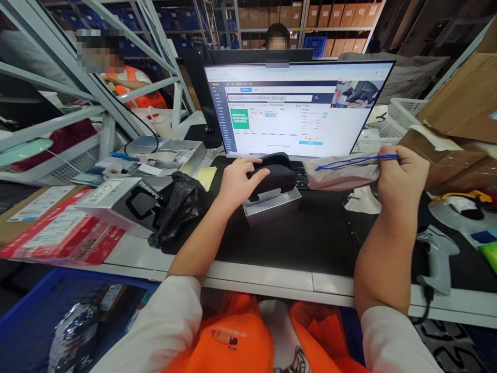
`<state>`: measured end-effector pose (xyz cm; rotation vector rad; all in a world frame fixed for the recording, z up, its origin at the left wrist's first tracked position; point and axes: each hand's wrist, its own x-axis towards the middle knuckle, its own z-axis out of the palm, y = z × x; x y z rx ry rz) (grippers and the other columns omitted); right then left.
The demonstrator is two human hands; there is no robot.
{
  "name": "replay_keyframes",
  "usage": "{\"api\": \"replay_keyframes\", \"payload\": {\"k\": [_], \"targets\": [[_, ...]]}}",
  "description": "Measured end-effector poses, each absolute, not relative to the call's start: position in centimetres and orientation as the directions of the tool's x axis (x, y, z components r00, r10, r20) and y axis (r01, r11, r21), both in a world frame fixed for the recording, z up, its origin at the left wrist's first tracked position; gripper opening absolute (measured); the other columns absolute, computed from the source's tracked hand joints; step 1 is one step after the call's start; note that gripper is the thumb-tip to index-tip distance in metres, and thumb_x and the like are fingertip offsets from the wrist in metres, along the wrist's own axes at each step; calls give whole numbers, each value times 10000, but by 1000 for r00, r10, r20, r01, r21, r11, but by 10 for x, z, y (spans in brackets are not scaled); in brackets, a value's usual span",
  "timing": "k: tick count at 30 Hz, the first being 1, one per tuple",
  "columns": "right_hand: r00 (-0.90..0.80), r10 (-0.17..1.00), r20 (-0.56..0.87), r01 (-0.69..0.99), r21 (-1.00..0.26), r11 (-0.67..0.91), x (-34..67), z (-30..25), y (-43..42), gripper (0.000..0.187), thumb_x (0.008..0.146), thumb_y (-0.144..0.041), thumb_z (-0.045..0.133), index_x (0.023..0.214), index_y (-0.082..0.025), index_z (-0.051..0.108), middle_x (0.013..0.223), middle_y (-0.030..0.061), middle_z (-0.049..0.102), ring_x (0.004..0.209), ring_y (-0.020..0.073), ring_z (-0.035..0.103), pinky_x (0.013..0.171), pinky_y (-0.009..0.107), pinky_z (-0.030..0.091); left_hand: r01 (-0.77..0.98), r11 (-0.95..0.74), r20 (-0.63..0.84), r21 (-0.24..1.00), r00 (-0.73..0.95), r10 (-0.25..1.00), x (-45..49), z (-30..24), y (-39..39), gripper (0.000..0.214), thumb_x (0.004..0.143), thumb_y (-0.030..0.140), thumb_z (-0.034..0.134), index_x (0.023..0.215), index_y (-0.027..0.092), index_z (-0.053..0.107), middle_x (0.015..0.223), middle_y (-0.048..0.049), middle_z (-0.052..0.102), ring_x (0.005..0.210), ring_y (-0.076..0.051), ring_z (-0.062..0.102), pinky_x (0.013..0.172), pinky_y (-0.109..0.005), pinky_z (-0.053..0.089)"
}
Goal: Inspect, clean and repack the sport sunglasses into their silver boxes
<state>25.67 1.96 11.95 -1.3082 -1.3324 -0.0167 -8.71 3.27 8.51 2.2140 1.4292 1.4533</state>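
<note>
My left hand (241, 182) grips a black case (276, 177), shaped like a glasses case, with thumb and fingers at its left end. The case is over a small open grey box (272, 208) on the black desk mat; whether its underside touches the box, I cannot tell. My right hand (403, 173) is closed on the blue cord end of a light grey drawstring pouch (344, 173), which stretches left toward the case in front of the monitor. What the pouch contains is hidden.
A monitor (287, 114) stands behind a partly covered keyboard (301, 177). At left are a printed silver box (128, 204), a black plastic bag (182, 207) and a red-and-white parcel (73, 228). A scanner (440, 256) and cardboard boxes (458, 93) are at right. Other people sit beyond.
</note>
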Motion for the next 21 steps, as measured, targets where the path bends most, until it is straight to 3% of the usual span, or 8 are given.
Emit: {"api": "replay_keyframes", "payload": {"k": [5, 8, 12, 15, 17, 21], "targets": [[440, 526, 728, 580, -678, 452, 263, 117, 26, 369, 924, -345, 557, 610, -197, 430, 610, -49, 271, 606, 102, 252, 567, 298, 197, 568, -638, 748, 519, 58, 661, -69, 110, -20, 502, 881, 408, 713, 555, 199, 394, 1070, -69, 799, 1167, -279, 707, 1128, -497, 427], [468, 533, 705, 562, -703, 435, 266, 117, 29, 352, 932, -330, 549, 622, -198, 446, 609, -48, 281, 606, 105, 251, 567, 302, 198, 592, -716, 758, 369, 255, 601, -44, 97, -50, 452, 880, 386, 737, 561, 185, 487, 990, -49, 806, 1152, -292, 722, 1183, -570, 358], [420, 578, 700, 601, -691, 401, 260, 116, 29, 386, 948, -310, 557, 607, -205, 411, 611, -51, 268, 617, 105, 262, 583, 296, 211, 550, -809, 712, 208, 482, 511, -11, 38, -68, 291, 921, 375, 698, 686, 205, 670, 961, -45, 799, 1120, -269, 733, 1178, -569, 391], [379, 613, 693, 617, -683, 391, 249, 115, 25, 377, 966, -317, 552, 623, -195, 457, 613, -50, 301, 627, 106, 292, 599, 287, 237, 542, -805, 635, 241, 540, 553, -5, -5, -65, 366, 918, 455, 689, 650, 204, 697, 1040, -84, 786, 1183, -299, 697, 1149, -584, 438], [355, 637, 684, 618, -683, 389, 242, 115, 21, 368, 976, -350, 556, 650, -187, 508, 612, -46, 346, 628, 110, 321, 608, 283, 255, 552, -776, 597, 306, 524, 608, -11, -19, -57, 398, 915, 473, 682, 627, 199, 704, 1207, -114, 748, 1293, -330, 624, 1146, -596, 449], [342, 623, 703, 621, -667, 412, 233, 122, 8, 380, 984, -387, 557, 657, -199, 510, 615, -40, 358, 611, 120, 329, 598, 282, 253, 597, -673, 552, 436, 414, 724, -27, -24, -43, 383, 973, 296, 568, 635, 185, 712, 1452, -111, 614, 1473, -330, 438, 1186, -569, 436]]}}
